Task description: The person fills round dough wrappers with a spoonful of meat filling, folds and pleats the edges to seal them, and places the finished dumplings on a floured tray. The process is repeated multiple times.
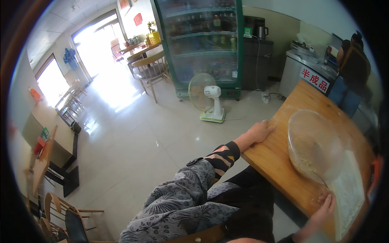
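Note:
My left hand [260, 131] rests on the near-left edge of a wooden table [267, 148]; how its fingers meet the underside is hidden. Pinched in my right hand [327, 203] is the thin handle of a utensil [324, 182], whose far end is hidden at the bowl. A large clear bowl [314, 130] stands on the tabletop with a crumbly yellowish mixture [307, 158] low inside. Beside and partly behind it lies a pale, flour-dusted sheet or board [349, 188], close to my right hand.
A white electric fan [212, 100] stands on the tiled floor before a glass-door drinks fridge [203, 45]. Another person [354, 63] is beyond the table, near a steel counter [310, 68] bearing a sign. Wooden chairs [152, 68] and a side table [45, 158] lie leftward.

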{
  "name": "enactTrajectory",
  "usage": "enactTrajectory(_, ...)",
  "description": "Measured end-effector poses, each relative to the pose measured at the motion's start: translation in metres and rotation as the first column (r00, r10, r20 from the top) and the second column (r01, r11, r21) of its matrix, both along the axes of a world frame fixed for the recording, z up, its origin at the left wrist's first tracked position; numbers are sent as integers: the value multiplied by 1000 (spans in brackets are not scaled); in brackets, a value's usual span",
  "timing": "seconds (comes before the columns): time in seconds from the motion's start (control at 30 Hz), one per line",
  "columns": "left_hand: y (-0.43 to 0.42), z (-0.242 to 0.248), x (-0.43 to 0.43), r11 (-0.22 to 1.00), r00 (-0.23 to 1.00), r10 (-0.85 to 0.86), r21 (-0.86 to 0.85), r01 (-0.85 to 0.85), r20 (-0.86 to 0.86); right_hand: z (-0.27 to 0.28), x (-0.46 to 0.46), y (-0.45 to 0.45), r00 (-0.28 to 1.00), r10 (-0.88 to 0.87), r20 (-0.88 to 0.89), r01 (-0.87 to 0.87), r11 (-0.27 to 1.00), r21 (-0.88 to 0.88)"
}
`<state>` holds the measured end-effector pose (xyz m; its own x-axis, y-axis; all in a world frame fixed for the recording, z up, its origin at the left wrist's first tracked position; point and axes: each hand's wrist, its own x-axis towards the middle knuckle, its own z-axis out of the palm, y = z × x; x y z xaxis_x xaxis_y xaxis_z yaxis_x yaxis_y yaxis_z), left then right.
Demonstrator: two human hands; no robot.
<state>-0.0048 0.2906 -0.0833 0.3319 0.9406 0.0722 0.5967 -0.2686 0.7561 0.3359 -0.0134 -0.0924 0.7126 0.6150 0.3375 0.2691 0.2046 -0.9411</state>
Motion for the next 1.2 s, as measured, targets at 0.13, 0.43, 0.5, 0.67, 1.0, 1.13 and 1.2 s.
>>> enactTrajectory(0.13,-1,2,0,1000,1000,-17,21,17,5,3,-3,1,999,21,-43,-20,1000,18)
enactTrajectory(0.43,-8,11,-3,998,998,-48,50,50,-48,6,-8,1,999,-29,-27,29,1000,-4)
enactTrajectory(0.5,-9,11,-4,989,994,-83,116,92,-76,8,-10,1,999,-29,-30,29,1000,-7)
enactTrajectory(0.67,-6,7,-2,998,999,-38,53,39,-23,7,-10,-1,1000,-17,-26,16,1000,-12)
enactTrajectory(1.0,-12,10,-3,997,1000,-7,81,8,-10,-3,3,2,1000,20,9,-20,999,-27)
enactTrajectory(1.13,-13,8,-6,982,996,-64,174,75,-68,-4,4,1,999,23,25,-22,999,-34)
enactTrajectory(1.2,-10,5,-5,980,995,-63,184,77,-78,-5,3,2,1000,13,23,-12,1000,-26)
